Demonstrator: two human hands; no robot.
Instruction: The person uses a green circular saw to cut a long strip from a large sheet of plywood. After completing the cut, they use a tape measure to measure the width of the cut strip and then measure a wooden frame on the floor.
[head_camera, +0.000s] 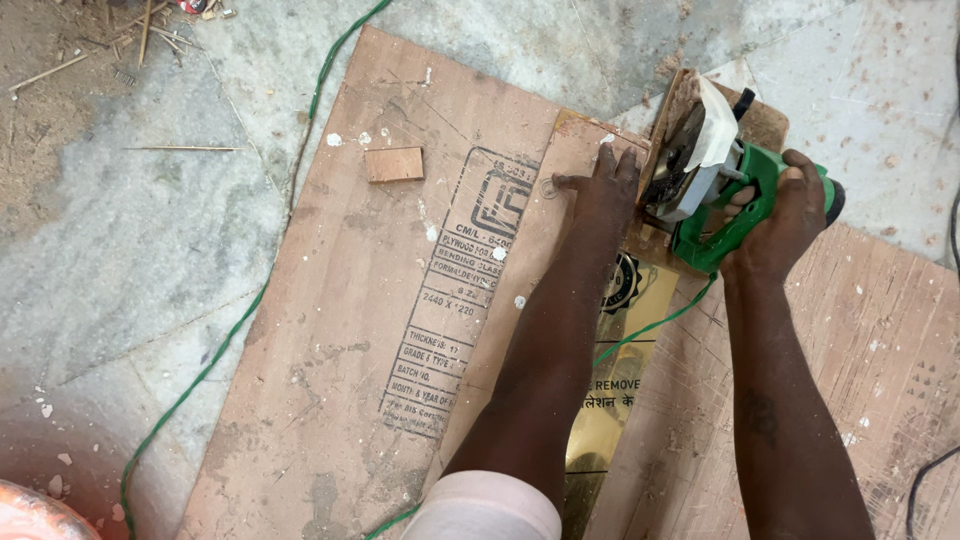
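Observation:
My right hand (775, 225) grips the green handle of a circular saw (715, 175) with a round blade and a pale guard, standing at the far end of a narrow wooden strip (545, 250). My left hand (600, 190) lies flat on that strip, fingers spread, just left of the blade. A gold, shiny laminate strip (610, 400) lies along the wooden strip's right side, partly hidden by my left forearm. Both rest on a large brown plywood sheet (350, 300) printed with dark markings.
A green power cord (215, 350) runs across the grey concrete floor (120, 230) and under the plywood. A small wooden offcut (394, 164) lies on the sheet. Sawdust and sticks (120, 30) sit at top left. A black cable (925, 480) curls at lower right.

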